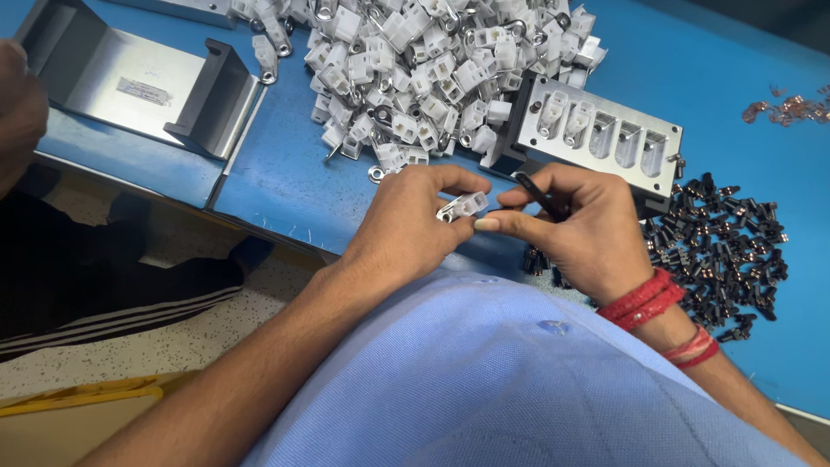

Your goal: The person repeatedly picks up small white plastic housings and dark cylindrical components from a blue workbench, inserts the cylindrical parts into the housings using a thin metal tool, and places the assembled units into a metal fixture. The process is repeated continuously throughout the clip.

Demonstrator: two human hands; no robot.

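Holding two white housings, metal fixture (596, 134) beside white connector pile (415, 69).

Ahead of your hands the white connector heap (432, 78) and metal fixture block (596, 138) bar the way; black clips (726, 251) crowd your right; bare blue tabletop (277, 173) gives room to your left

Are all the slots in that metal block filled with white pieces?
No. In the metal block, only the two slots nearest the white pile hold white pieces; the other three show bare metal.
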